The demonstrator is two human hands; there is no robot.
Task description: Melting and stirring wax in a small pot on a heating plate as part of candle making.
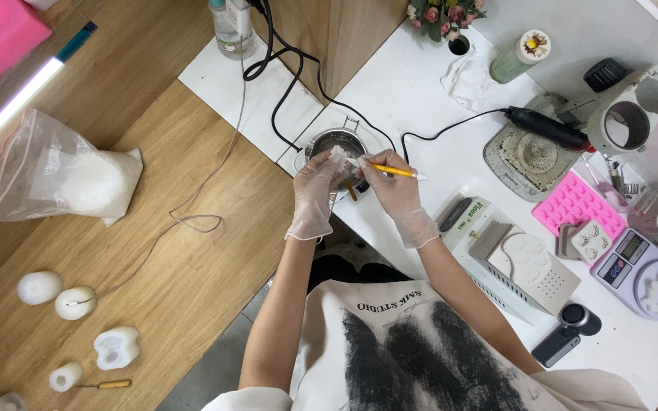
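We've got one view only, head cam, looking almost straight down from above the person. Our hands (359, 190) sit mid-frame, fairly near; apron (420, 358) fills the near edge. Wood table (192, 251) runs left, white table (420, 84) right and far. Far edge reaches the flowers (443, 15). No 2nd view, so no shared area.
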